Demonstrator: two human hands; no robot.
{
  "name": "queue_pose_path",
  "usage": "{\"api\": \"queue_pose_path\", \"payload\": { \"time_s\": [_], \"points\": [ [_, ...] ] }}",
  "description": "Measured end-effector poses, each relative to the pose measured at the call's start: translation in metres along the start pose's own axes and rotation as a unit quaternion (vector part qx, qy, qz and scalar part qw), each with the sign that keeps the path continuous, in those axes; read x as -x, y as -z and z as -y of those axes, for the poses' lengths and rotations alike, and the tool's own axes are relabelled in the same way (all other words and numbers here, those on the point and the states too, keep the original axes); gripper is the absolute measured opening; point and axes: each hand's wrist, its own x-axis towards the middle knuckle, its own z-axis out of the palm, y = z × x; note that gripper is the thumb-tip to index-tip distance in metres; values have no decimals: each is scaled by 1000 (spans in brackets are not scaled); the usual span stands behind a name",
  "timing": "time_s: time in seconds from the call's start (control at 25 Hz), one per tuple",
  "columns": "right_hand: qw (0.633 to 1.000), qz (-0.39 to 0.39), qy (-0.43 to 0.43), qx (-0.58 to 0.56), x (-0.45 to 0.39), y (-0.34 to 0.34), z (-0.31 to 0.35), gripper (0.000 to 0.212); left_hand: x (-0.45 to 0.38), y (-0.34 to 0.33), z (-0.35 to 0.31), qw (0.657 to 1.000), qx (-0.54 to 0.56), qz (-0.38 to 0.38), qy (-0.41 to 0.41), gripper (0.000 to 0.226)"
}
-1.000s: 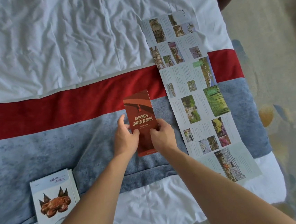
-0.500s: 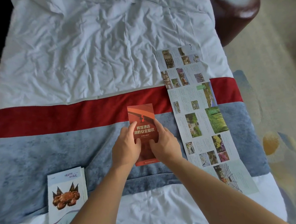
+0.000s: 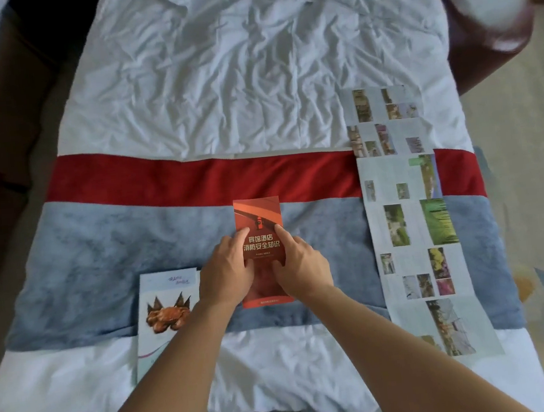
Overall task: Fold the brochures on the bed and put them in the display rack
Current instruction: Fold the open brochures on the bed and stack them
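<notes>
A folded red brochure [image 3: 258, 217] with white Chinese lettering lies flat on the grey-blue band of the bed runner [image 3: 104, 271]. My left hand [image 3: 226, 275] rests on its left half and my right hand [image 3: 300, 268] on its right half, fingers spread and pressing it down. A folded white brochure [image 3: 163, 302] with a crab picture lies to the left, partly under my left forearm. A long unfolded brochure [image 3: 408, 226] with many small photos stretches along the bed's right side. No display rack is in view.
The white crumpled duvet [image 3: 250, 68] covers the far bed. A dark red armchair [image 3: 492, 18] stands at the upper right. Patterned carpet [image 3: 537, 213] lies to the right, and dark furniture with another bed's edge is at the left.
My head has lifted, so more of the bed and the room shows. Both hands have slid farther up the red brochure, which stays flat in the same spot.
</notes>
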Motion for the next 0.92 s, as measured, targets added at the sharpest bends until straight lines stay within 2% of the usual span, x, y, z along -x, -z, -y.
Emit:
{"api": "queue_pose_path", "payload": {
  "time_s": [0.44, 0.72, 0.92],
  "points": [
    [991, 101, 55, 65, 41, -152, 108, 74, 83, 24, 177, 995, -69, 50, 51, 60],
    [985, 127, 51, 108, 51, -199, 121, 75, 104, 7, 223, 992, -75, 87, 50, 70],
    [985, 125, 27, 118, 49, -211, 120, 73, 104, -4, 231, 990, -123, 57, 31, 74]
  ]
}}
